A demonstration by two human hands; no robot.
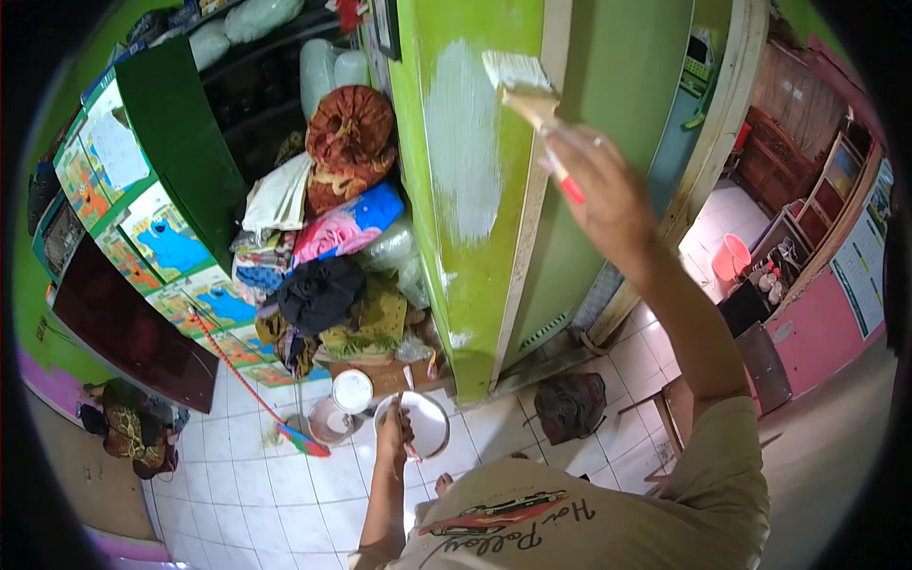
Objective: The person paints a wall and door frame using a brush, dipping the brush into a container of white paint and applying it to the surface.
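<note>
Clearly, the paintbrush point(525, 93) is near the upper right edge of the narrow green wall point(484, 318), as I see it through the head camera. Its broad, whitish bristles point up and left, and its pale wooden handle ends in red. Beside it, a rough, upright patch of pale grey-white paint point(463, 142) covers much of the wall's upper part, with green showing around it. I cannot tell whether the bristles touch the surface.

My two hands are well apart. The right hand point(600, 185), slightly blurred, is wrapped around the brush handle, the red end showing below the fingers. The left hand point(391, 429) is closed on the white bucket point(439, 425) at its left side; whether it grips rim or handle, I cannot tell.

The right arm point(693, 323) is raised, bent at the elbow, while the left forearm point(384, 503) reaches low over the tiled floor point(242, 503), near the foot of the wall.
</note>
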